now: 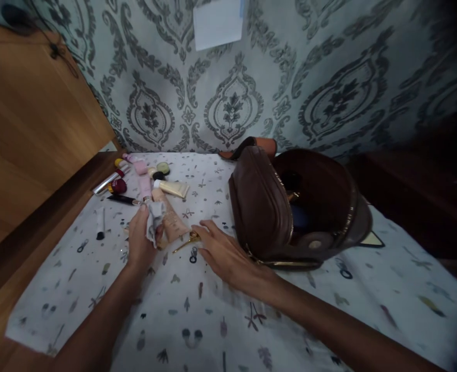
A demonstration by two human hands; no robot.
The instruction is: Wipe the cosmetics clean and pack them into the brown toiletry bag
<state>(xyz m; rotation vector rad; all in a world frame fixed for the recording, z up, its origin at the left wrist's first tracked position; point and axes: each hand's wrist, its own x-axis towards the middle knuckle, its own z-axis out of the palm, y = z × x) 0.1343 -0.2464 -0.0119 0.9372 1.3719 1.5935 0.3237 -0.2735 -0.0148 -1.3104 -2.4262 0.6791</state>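
Hands (138, 240) (225, 253) are near an open bag (258, 194) holding something blue (300, 218).

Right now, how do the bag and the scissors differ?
The bag is brown; the scissors are gold. The bag is large and bulky, the scissors small and slim. The bag gapes open; the scissors lie by the right hand. Both rest on the patterned sheet.

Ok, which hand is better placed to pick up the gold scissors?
Right, likely: the right hand has its fingers by the gold scissors; the left hand holds a crumpled whitish cloth.
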